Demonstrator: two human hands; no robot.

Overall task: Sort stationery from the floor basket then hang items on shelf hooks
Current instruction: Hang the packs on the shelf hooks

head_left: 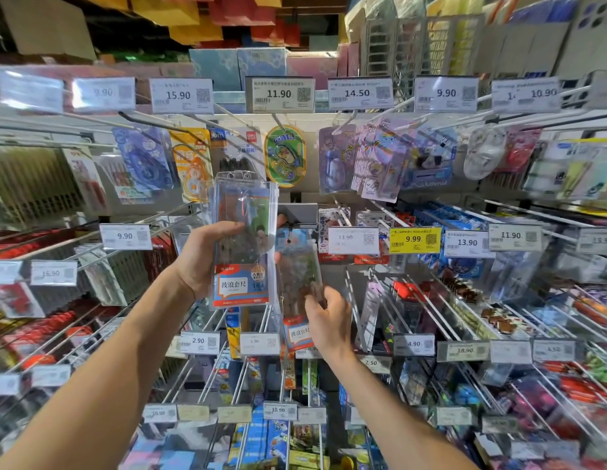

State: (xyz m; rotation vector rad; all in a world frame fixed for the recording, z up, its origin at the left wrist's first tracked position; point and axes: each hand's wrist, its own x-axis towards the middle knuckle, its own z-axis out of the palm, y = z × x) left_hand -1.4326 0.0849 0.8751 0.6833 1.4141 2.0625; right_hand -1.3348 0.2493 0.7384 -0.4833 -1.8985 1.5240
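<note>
Aisle of peg-hook shelving, both arms raised in front of it.

- Left grip (207, 256): closed around a clear wave-ruler set pack (242, 239). The thumb lies on the front near the left edge. The fingers wrap behind, with their tips showing past the right edge. The pack is upright, hang-hole flap on top and blue-and-orange label card at the bottom. It is held in the air in front of the hooks, not on one.
- Right grip (326, 317): back of hand toward the camera, fingers curled and pinching the lower part of a second ruler set pack (300, 276). This one sits lower and just right of the first, partly behind it and tilted a little. Its top is near a grey tag holder (297, 213); cannot tell if it hangs on a peg there.
- Above the packs: an oval green football-print pack (285, 156) hangs under the 11.90 price tag (279, 94), and a blue correction tape pack (144, 157) hangs to the left.
- Right of the hands: a yellow 9.99 tag (415, 239) among white ones.
- Outer edges of the view are motion-blurred; goods there are unreadable.
</note>
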